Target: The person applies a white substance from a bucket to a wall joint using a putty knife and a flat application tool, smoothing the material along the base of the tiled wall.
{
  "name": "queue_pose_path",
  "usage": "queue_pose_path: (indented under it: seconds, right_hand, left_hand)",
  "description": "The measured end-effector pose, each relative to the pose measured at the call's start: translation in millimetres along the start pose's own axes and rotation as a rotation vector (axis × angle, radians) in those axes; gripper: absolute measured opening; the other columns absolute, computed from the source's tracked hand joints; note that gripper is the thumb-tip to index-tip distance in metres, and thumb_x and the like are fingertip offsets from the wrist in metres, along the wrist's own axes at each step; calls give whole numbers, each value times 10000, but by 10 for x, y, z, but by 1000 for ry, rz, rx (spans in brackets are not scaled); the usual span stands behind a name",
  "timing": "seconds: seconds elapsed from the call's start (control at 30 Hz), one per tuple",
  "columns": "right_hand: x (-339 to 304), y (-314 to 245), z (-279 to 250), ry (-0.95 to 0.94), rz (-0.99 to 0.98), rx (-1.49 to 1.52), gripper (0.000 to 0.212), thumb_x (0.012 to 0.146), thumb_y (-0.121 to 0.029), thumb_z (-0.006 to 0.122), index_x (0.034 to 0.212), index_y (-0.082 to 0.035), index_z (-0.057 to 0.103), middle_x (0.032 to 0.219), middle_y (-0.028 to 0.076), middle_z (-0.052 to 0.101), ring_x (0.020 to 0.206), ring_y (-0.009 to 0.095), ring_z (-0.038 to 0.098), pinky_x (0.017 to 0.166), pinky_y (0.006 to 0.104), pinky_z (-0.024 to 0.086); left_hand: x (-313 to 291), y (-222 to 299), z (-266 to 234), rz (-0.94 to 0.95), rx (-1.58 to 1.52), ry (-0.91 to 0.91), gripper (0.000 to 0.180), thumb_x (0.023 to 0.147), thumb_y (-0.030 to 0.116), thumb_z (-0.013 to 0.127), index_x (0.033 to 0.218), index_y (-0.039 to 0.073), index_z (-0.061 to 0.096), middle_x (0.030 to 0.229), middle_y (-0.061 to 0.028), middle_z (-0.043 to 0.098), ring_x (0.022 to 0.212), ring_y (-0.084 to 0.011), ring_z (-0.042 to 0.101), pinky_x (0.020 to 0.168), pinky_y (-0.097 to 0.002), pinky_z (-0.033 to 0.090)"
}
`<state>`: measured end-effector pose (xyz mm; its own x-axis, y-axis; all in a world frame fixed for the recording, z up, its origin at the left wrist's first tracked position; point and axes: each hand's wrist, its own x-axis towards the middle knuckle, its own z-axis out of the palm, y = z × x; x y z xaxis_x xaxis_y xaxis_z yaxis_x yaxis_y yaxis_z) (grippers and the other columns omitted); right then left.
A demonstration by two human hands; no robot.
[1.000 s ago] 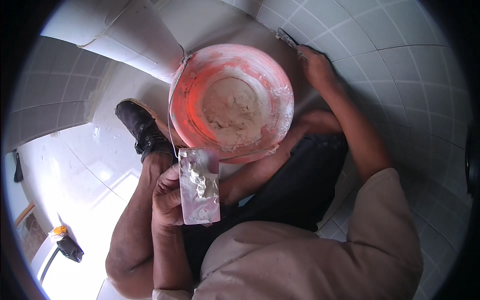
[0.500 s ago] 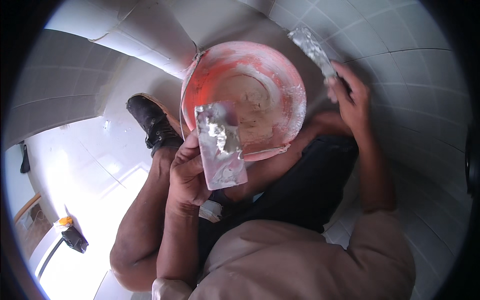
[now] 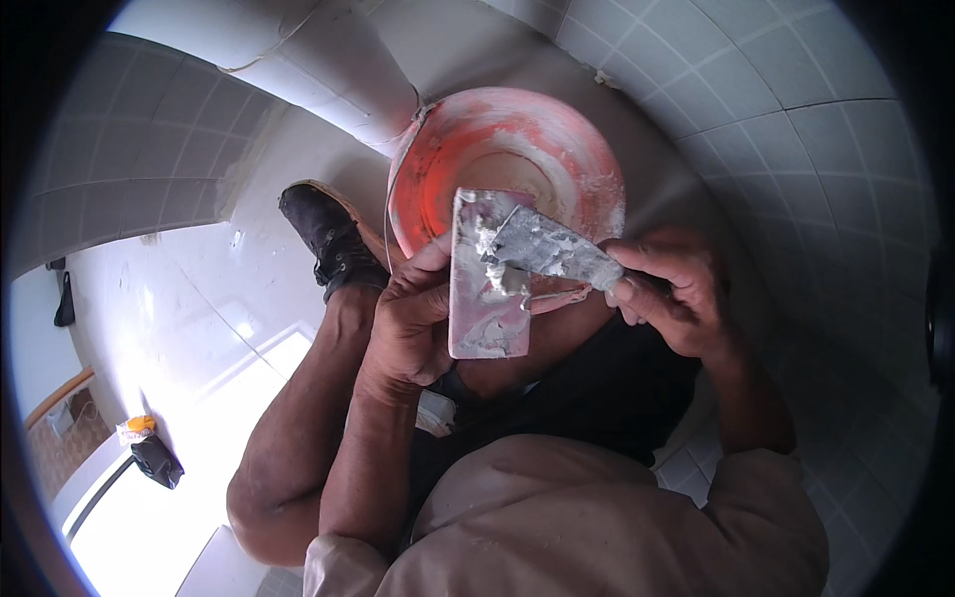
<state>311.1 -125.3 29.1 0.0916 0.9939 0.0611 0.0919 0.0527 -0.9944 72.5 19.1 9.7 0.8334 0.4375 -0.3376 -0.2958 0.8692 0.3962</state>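
Observation:
My left hand (image 3: 410,323) grips a pinkish rectangular board (image 3: 489,333) smeared with pale paste. A lump of white paste (image 3: 509,281) sits near its middle. In my right hand (image 3: 676,289) is a putty knife (image 3: 557,249), pinched near its narrow end, its flat blade coated with grey-white paste. The wide end of the blade lies over the board, at the paste. Both tools are above the near part of a red bucket (image 3: 607,189), whose walls are caked with white residue and which holds pale material at the bottom. The bucket's wire handle hangs toward its left side.
Tiled walls (image 3: 836,149) rise at the right and a tiled surface (image 3: 129,149) stands at the left. White pipes (image 3: 338,70) run past the bucket's far left. My shoe (image 3: 333,229) rests left of the bucket. A black and orange packet (image 3: 154,458) lies at lower left.
My right hand has come in from the right-hand wall, bringing the putty knife onto the board. The left hand and board have shifted a little to the right.

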Motion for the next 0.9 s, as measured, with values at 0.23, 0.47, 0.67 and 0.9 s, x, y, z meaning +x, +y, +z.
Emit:
queue_pose_path:
  seconds: [0.23,0.47,0.67,0.9]
  right_hand:
    - [88,-73,-29,46,-109,-604,316,848,39,660,1163,29,639,884,172,669,667,177,639,605,281,497]
    - [621,861,-759,319,-114,-1068,333,899,-17,579,1232,-28,600,1060,207,628,955,388,626,811,423,515]
    - [1004,1518,-1089,233,-87,-1124,338,888,-14,543,1219,-56,599,1072,214,601,974,413,598,818,469,498]
    - [1133,1864,-1179,267,25,-1070,387,857,13,497,1217,-93,587,1111,200,644,1042,414,604,883,492,503]
  left_hand:
    - [-11,29,71,-60,53,87,492,848,41,644,1322,-30,533,1193,-145,655,1031,-243,668,917,-377,544]
    - [-432,51,-128,-226,65,-89,572,791,-7,652,1340,-74,507,1233,-202,626,1101,-282,643,952,-367,506]
    - [-565,102,-70,-141,98,-21,553,785,19,702,1296,-106,532,1208,-218,640,1082,-288,655,948,-386,511]
    - [-827,12,-225,-142,25,35,544,801,8,700,1303,-107,525,1207,-218,643,1074,-297,659,946,-395,513]
